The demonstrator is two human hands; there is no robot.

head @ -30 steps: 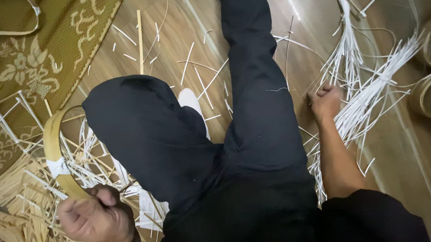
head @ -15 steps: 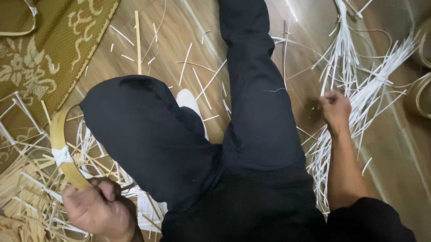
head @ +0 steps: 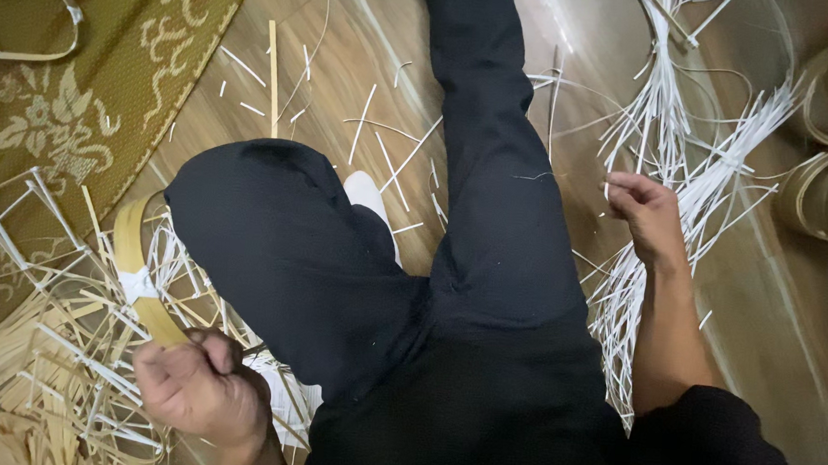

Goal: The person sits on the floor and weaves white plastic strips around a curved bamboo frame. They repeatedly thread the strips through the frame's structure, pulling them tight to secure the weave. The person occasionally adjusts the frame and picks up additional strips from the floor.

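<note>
Bamboo hoop (head: 134, 273) gripped by left hand (head: 199, 387); right hand (head: 647, 213) pinches half-hidden white strips (head: 686, 163).

All black outfit, top to bottom

The person's wearing plain black trousers (head: 493, 199), kind of loose, matte fabric with a few soft folds around the knee, plus a bit of pale lint or thread stuck on the thigh. The top is black too, with a sleeve (head: 708, 442) pushed up past the elbow, so the forearm's bare. Both hands are bare, no gloves, rings or watch showing.
</note>
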